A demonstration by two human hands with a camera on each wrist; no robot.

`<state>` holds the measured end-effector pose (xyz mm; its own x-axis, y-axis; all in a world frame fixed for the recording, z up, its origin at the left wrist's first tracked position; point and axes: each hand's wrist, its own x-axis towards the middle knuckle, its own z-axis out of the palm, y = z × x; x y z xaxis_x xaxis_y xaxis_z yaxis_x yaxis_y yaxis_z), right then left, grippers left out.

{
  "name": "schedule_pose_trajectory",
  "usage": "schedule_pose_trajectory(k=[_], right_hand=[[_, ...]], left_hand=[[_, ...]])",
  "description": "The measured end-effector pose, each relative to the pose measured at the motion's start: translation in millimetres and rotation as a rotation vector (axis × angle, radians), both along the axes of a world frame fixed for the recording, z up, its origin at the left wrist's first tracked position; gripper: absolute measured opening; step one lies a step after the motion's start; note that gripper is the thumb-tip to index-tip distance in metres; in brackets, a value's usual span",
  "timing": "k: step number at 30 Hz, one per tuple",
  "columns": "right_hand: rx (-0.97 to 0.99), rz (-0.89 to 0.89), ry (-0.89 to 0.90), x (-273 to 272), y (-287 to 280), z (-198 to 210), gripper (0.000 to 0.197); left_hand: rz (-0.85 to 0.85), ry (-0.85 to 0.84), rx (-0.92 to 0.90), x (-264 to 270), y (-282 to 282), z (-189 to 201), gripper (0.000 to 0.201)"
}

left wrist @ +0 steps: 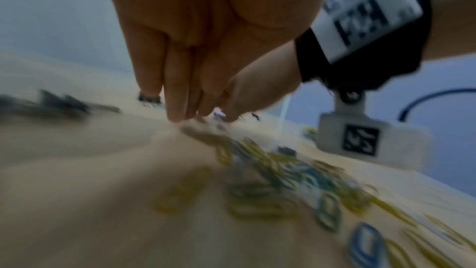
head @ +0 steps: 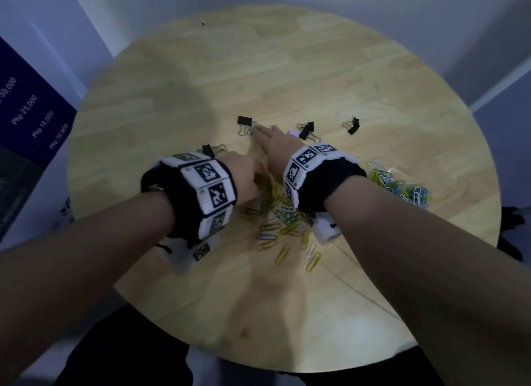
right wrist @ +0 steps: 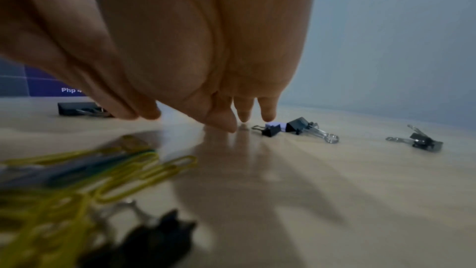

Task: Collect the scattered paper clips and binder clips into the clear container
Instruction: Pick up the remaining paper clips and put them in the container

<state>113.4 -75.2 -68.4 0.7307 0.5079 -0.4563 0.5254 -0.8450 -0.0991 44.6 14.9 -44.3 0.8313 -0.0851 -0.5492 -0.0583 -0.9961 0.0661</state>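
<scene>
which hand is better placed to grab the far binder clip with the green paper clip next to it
Right, probably. The right hand stretches forward with straight fingers, their tips almost at that binder clip. The left hand sits further back, over the paper clip pile.

Left hand (left wrist: 206, 38) over the table (left wrist: 77, 170), fingers (left wrist: 176, 99) straight and together, tips down at the wood. Right hand (left wrist: 257, 89) just beside it, fingertips also down. Blurred heap of yellow, blue and green paper clips (left wrist: 283, 180) below both hands. Dark binder clips (left wrist: 64, 104) smeared, left of the left hand.
</scene>
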Motion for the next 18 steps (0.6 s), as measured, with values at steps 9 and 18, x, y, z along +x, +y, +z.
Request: schedule_pose_trajectory(k=[9,18], right_hand=[[0.017,0.012,0.03,-10,1,11,0.072],[-0.054,0.062,0.026,-14,2,9,0.071]], left_hand=[[0.24,-0.014,-0.015,1,54,6,0.052],[0.093,0.029,-0.094,-22,27,-23,0.061]])
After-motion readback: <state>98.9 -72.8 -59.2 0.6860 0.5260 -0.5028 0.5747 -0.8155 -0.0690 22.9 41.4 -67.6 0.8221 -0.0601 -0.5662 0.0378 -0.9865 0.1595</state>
